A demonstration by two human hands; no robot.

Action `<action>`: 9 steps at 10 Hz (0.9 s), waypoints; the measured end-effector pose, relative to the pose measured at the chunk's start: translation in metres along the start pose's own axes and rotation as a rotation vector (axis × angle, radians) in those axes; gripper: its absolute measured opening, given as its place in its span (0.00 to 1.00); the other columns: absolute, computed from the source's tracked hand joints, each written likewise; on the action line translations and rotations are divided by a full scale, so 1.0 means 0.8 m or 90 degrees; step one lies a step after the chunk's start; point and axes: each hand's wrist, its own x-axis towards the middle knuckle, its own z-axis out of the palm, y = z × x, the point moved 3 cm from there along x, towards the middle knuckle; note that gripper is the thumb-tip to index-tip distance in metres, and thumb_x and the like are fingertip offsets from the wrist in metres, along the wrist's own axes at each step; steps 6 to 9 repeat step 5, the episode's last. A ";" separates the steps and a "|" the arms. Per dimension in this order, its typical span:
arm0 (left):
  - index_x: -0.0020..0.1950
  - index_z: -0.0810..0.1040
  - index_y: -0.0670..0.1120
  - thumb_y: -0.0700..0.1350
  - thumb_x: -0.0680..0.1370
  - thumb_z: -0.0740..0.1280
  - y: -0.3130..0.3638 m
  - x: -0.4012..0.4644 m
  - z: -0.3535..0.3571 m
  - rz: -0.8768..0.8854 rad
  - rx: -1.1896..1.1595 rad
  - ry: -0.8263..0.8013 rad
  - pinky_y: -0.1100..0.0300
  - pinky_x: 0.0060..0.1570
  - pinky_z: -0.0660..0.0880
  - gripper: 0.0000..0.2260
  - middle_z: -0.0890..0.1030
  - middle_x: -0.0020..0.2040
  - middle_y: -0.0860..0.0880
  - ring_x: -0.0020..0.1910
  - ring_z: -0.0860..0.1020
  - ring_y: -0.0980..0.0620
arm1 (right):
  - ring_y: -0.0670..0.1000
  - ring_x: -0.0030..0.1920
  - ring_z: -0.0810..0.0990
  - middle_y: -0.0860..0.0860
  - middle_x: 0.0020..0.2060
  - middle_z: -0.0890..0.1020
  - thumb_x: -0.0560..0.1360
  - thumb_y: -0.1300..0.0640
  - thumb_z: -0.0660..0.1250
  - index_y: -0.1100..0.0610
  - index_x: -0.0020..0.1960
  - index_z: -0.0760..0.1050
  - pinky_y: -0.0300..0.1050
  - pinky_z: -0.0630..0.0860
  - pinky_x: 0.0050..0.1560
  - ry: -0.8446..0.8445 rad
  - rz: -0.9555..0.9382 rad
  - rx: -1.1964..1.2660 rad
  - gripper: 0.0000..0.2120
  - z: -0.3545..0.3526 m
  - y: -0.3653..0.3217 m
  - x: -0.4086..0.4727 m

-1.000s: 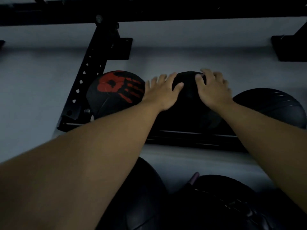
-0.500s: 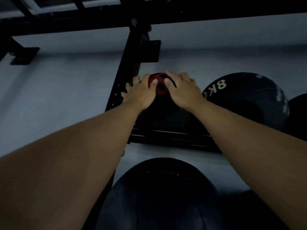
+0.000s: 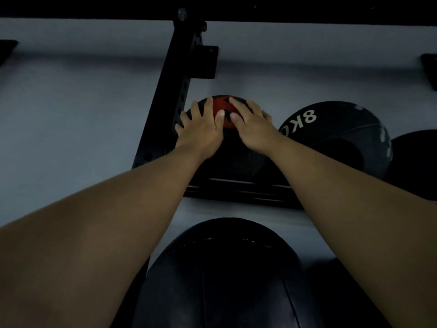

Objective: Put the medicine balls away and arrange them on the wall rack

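A black medicine ball with a red handprint mark (image 3: 233, 157) sits at the left end of the upper shelf of the black wall rack (image 3: 238, 189). My left hand (image 3: 201, 129) lies flat on its upper left side, fingers spread. My right hand (image 3: 251, 125) lies on its upper right, fingers spread over the red mark. To its right rests a black ball marked 8K (image 3: 338, 136), and a third black ball (image 3: 416, 162) sits at the right edge. A large black ball (image 3: 227, 273) fills the lower shelf below my arms.
The rack's perforated black upright (image 3: 170, 100) stands just left of my left hand, bolted to a bracket (image 3: 208, 61) on the grey wall. A black crossbeam (image 3: 283, 8) runs overhead. Another dark ball (image 3: 331, 292) lies at the lower right.
A second ago both hands lay on the middle ball. They shifted left onto the red-marked ball, and since half a second ago they have stayed there nearly still.
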 end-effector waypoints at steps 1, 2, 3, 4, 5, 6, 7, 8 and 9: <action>0.88 0.48 0.52 0.62 0.87 0.46 -0.001 0.002 -0.012 0.007 0.043 -0.056 0.31 0.80 0.57 0.31 0.51 0.88 0.40 0.84 0.54 0.31 | 0.62 0.84 0.54 0.54 0.86 0.54 0.87 0.43 0.54 0.42 0.85 0.56 0.57 0.52 0.84 -0.007 0.003 0.022 0.27 -0.014 -0.002 -0.011; 0.87 0.56 0.50 0.60 0.86 0.56 0.001 -0.008 -0.041 0.062 0.110 -0.096 0.35 0.72 0.69 0.30 0.60 0.84 0.40 0.80 0.63 0.33 | 0.57 0.75 0.72 0.57 0.75 0.72 0.84 0.50 0.65 0.48 0.79 0.70 0.42 0.66 0.70 0.033 0.004 0.060 0.24 -0.041 0.001 -0.044; 0.83 0.64 0.49 0.55 0.85 0.62 0.016 -0.029 -0.065 0.122 0.137 -0.120 0.41 0.68 0.73 0.27 0.66 0.80 0.41 0.76 0.69 0.36 | 0.55 0.66 0.78 0.57 0.68 0.78 0.83 0.51 0.67 0.50 0.74 0.75 0.39 0.68 0.60 0.039 0.016 0.067 0.20 -0.069 -0.001 -0.073; 0.77 0.73 0.46 0.51 0.85 0.64 0.069 -0.092 -0.087 0.196 0.157 -0.220 0.47 0.67 0.75 0.22 0.75 0.73 0.42 0.72 0.75 0.39 | 0.51 0.57 0.79 0.53 0.60 0.82 0.82 0.50 0.66 0.50 0.69 0.79 0.40 0.70 0.56 -0.004 0.052 0.049 0.16 -0.131 -0.001 -0.138; 0.72 0.78 0.45 0.50 0.84 0.65 0.115 -0.133 -0.109 0.218 0.158 -0.257 0.47 0.67 0.76 0.18 0.79 0.69 0.43 0.68 0.78 0.40 | 0.51 0.54 0.80 0.50 0.54 0.82 0.82 0.49 0.66 0.49 0.65 0.81 0.41 0.72 0.55 -0.014 0.072 0.040 0.14 -0.176 0.000 -0.194; 0.72 0.78 0.45 0.50 0.84 0.65 0.115 -0.133 -0.109 0.218 0.158 -0.257 0.47 0.67 0.76 0.18 0.79 0.69 0.43 0.68 0.78 0.40 | 0.51 0.54 0.80 0.50 0.54 0.82 0.82 0.49 0.66 0.49 0.65 0.81 0.41 0.72 0.55 -0.014 0.072 0.040 0.14 -0.176 0.000 -0.194; 0.72 0.78 0.45 0.50 0.84 0.65 0.115 -0.133 -0.109 0.218 0.158 -0.257 0.47 0.67 0.76 0.18 0.79 0.69 0.43 0.68 0.78 0.40 | 0.51 0.54 0.80 0.50 0.54 0.82 0.82 0.49 0.66 0.49 0.65 0.81 0.41 0.72 0.55 -0.014 0.072 0.040 0.14 -0.176 0.000 -0.194; 0.72 0.78 0.45 0.50 0.84 0.65 0.115 -0.133 -0.109 0.218 0.158 -0.257 0.47 0.67 0.76 0.18 0.79 0.69 0.43 0.68 0.78 0.40 | 0.51 0.54 0.80 0.50 0.54 0.82 0.82 0.49 0.66 0.49 0.65 0.81 0.41 0.72 0.55 -0.014 0.072 0.040 0.14 -0.176 0.000 -0.194; 0.72 0.78 0.45 0.50 0.84 0.65 0.115 -0.133 -0.109 0.218 0.158 -0.257 0.47 0.67 0.76 0.18 0.79 0.69 0.43 0.68 0.78 0.40 | 0.51 0.54 0.80 0.50 0.54 0.82 0.82 0.49 0.66 0.49 0.65 0.81 0.41 0.72 0.55 -0.014 0.072 0.040 0.14 -0.176 0.000 -0.194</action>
